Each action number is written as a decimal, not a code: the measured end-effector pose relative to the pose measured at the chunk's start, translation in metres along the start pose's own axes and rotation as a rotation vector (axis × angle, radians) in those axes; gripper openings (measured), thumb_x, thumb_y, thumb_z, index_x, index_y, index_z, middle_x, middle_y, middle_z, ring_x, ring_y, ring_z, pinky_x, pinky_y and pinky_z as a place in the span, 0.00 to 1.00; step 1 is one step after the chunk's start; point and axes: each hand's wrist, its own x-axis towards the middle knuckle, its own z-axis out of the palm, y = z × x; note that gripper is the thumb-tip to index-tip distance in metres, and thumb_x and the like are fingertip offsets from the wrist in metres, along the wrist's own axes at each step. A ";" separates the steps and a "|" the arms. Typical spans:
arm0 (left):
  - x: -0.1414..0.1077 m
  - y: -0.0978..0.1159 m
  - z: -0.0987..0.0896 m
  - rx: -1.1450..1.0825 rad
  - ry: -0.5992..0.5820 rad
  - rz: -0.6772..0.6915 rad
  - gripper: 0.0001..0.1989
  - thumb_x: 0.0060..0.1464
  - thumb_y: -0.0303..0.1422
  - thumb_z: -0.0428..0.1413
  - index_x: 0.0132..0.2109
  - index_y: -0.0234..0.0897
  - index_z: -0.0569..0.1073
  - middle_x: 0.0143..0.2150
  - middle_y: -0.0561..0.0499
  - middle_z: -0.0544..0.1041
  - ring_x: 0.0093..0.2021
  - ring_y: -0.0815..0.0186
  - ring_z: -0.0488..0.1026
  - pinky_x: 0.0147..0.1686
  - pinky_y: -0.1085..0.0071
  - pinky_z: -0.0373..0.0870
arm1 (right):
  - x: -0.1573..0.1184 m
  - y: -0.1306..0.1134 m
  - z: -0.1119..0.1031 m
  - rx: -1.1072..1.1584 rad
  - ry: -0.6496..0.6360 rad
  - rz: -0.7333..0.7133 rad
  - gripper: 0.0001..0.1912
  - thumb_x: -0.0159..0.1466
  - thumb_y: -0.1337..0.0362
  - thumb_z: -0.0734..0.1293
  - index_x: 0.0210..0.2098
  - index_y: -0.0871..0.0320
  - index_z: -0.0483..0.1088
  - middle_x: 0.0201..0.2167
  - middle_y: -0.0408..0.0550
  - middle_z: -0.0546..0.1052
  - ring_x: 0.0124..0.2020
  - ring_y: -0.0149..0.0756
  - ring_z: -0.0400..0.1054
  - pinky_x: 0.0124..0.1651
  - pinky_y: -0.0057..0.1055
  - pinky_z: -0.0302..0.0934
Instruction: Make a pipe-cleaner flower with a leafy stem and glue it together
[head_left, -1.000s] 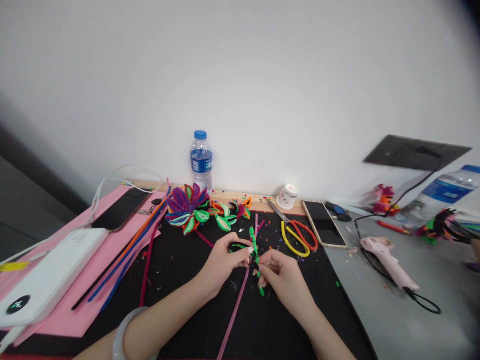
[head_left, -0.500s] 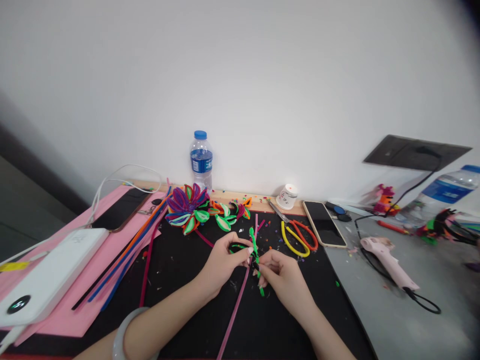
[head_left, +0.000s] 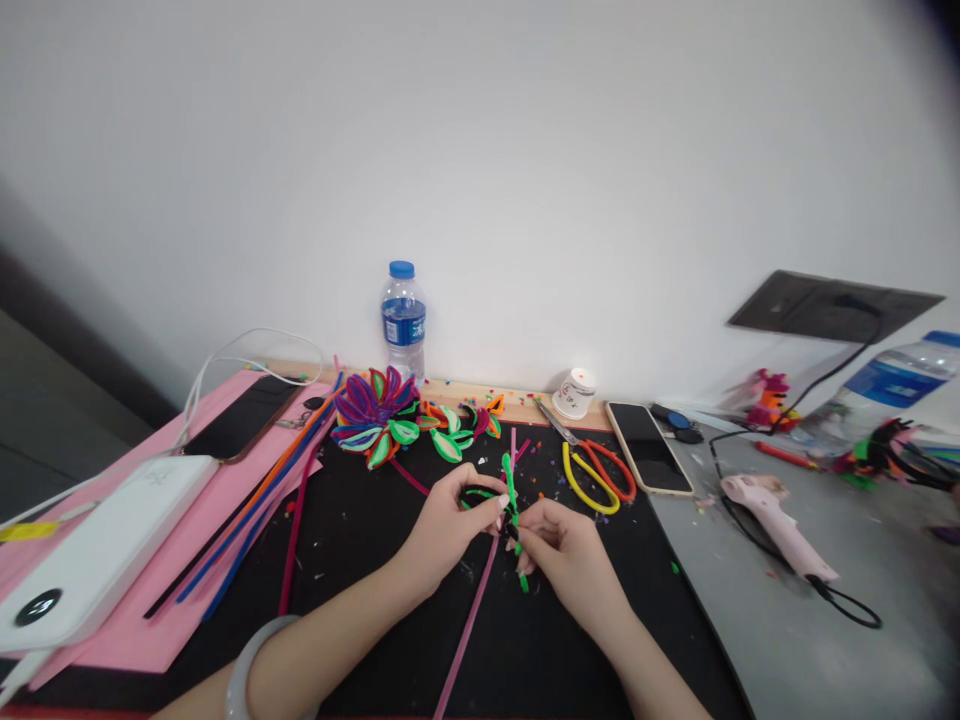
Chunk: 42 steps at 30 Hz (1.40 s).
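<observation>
Between my two hands is a small piece of bent green and black fuzzy wire (head_left: 511,484), its green strand running roughly upright. My left hand (head_left: 457,520) pinches its black loop from the left, thumb and forefinger together. From the right, my right hand (head_left: 559,545) pinches the piece a little lower, at its black part. A pink fuzzy stem (head_left: 471,622) lies on the black mat (head_left: 375,640) and passes beneath the fingers. Beyond my left hand lie a multicoloured looped flower (head_left: 376,415) and green, orange and black leaf shapes (head_left: 450,430).
Scissors (head_left: 592,470) with yellow and red handles and a phone (head_left: 649,448) lie right of my hands. Behind stand a paper cup (head_left: 575,393) and a bottle (head_left: 403,320). A pink glue gun (head_left: 780,525) is at right; a white power bank (head_left: 105,550) at left.
The green strand has shifted very slightly at its top. Both hands keep nearly the same place and grip.
</observation>
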 end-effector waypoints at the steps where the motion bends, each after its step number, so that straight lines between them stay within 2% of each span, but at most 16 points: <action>1: 0.000 0.000 0.000 -0.004 -0.004 -0.001 0.08 0.46 0.31 0.57 0.34 0.32 0.68 0.23 0.56 0.68 0.23 0.73 0.67 0.27 0.74 0.67 | 0.000 0.000 0.000 0.004 0.002 -0.003 0.04 0.55 0.66 0.63 0.25 0.59 0.63 0.15 0.39 0.69 0.16 0.28 0.64 0.21 0.24 0.62; 7: 0.000 0.000 0.002 -0.048 -0.005 0.023 0.11 0.46 0.33 0.58 0.33 0.34 0.64 0.28 0.55 0.68 0.23 0.74 0.65 0.25 0.75 0.66 | -0.001 -0.001 -0.001 0.011 -0.002 -0.010 0.03 0.55 0.67 0.63 0.25 0.59 0.63 0.14 0.39 0.69 0.16 0.28 0.65 0.22 0.24 0.62; 10: 0.000 -0.001 0.003 -0.024 -0.016 0.035 0.11 0.46 0.33 0.57 0.36 0.34 0.64 0.33 0.54 0.67 0.23 0.75 0.64 0.24 0.75 0.65 | -0.001 -0.002 -0.001 0.010 0.006 -0.011 0.03 0.55 0.67 0.63 0.25 0.59 0.63 0.14 0.38 0.69 0.16 0.28 0.64 0.22 0.25 0.62; 22: -0.002 0.004 -0.004 0.272 -0.177 0.126 0.10 0.52 0.35 0.51 0.40 0.35 0.69 0.35 0.51 0.70 0.24 0.75 0.62 0.24 0.77 0.59 | -0.001 -0.001 -0.002 0.015 0.001 -0.019 0.04 0.55 0.66 0.63 0.26 0.59 0.63 0.16 0.39 0.69 0.16 0.28 0.65 0.22 0.25 0.62; 27: -0.002 0.004 -0.003 0.278 -0.164 0.128 0.08 0.52 0.34 0.51 0.38 0.35 0.69 0.33 0.52 0.70 0.24 0.75 0.61 0.24 0.77 0.59 | -0.002 -0.002 -0.001 0.002 -0.008 -0.014 0.04 0.55 0.67 0.62 0.25 0.59 0.63 0.15 0.39 0.69 0.16 0.28 0.64 0.22 0.24 0.62; 35: -0.002 0.003 -0.003 0.233 -0.142 0.113 0.06 0.51 0.33 0.51 0.33 0.34 0.67 0.24 0.56 0.65 0.22 0.74 0.60 0.25 0.76 0.59 | -0.001 -0.001 -0.001 -0.051 -0.001 -0.028 0.04 0.55 0.66 0.62 0.25 0.59 0.64 0.13 0.39 0.68 0.16 0.28 0.64 0.22 0.24 0.61; 42: -0.003 0.004 -0.003 0.226 -0.133 0.124 0.06 0.50 0.33 0.52 0.32 0.35 0.67 0.23 0.56 0.64 0.22 0.73 0.60 0.25 0.75 0.59 | -0.003 -0.006 -0.001 -0.078 0.005 -0.033 0.05 0.56 0.64 0.63 0.24 0.58 0.64 0.14 0.39 0.68 0.16 0.29 0.64 0.22 0.25 0.61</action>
